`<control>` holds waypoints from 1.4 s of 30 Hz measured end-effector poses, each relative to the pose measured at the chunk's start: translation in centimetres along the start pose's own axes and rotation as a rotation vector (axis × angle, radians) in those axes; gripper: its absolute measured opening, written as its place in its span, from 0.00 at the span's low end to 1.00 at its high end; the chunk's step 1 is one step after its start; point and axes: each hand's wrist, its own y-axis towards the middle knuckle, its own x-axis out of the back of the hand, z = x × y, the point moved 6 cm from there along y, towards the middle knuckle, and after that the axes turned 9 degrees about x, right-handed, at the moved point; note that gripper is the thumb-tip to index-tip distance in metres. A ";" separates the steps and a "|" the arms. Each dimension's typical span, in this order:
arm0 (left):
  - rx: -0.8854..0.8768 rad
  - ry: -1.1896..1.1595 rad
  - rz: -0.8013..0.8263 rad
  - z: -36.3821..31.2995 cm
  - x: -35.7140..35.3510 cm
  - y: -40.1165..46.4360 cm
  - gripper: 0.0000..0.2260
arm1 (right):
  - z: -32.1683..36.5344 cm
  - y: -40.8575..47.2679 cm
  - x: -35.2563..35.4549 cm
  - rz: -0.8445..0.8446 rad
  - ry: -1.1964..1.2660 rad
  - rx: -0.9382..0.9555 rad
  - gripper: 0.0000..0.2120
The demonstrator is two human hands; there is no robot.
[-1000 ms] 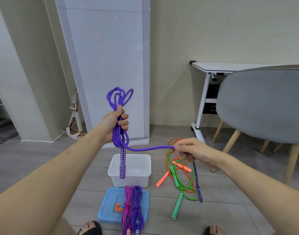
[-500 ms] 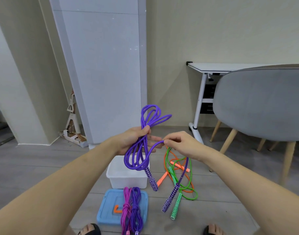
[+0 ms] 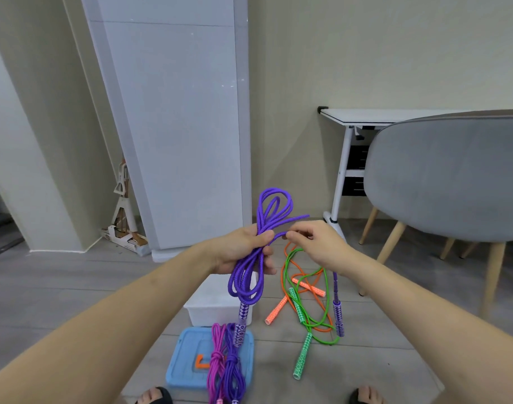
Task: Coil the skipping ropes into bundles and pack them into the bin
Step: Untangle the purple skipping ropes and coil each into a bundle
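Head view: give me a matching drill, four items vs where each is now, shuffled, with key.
Items:
1. purple rope
2. green rope
3. pink bundle
4. white bin

Places:
A. lying on the blue lid
B. loose on the floor, tangled with the orange rope
C. on the floor just beyond the blue lid
D. coils gripped in the left hand, tail pinched by the right hand

Pairs: 1-D, 2-B, 3-A, 4-C

Grey plank floor [image 3: 60, 287], beige wall [image 3: 366, 53] — white desk [image 3: 380, 116], grey chair [image 3: 447, 176] at right.
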 end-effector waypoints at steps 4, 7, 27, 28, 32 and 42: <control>-0.081 -0.036 -0.152 -1.3 0.3 0.5 0.06 | 0.2 -0.4 0.9 -0.009 0.153 -0.045 0.09; -0.129 -0.092 -0.159 -2.6 0.4 0.3 0.07 | -1.0 -1.2 0.9 0.090 0.344 -0.175 0.13; 0.245 1.412 -0.097 3.5 -0.7 1.7 0.18 | -1.4 -0.7 -0.6 0.365 0.498 -0.378 0.09; 0.231 1.466 -0.169 3.8 -0.2 2.2 0.22 | -0.7 -0.4 -0.9 0.328 0.457 -0.369 0.09; 0.080 1.218 -0.403 3.5 1.3 3.8 0.37 | 2.5 0.7 -1.9 0.154 0.474 -0.305 0.13; 0.059 0.342 -0.380 2.2 4.3 3.2 0.32 | 1.4 -2.0 -2.5 0.281 0.737 -0.379 0.07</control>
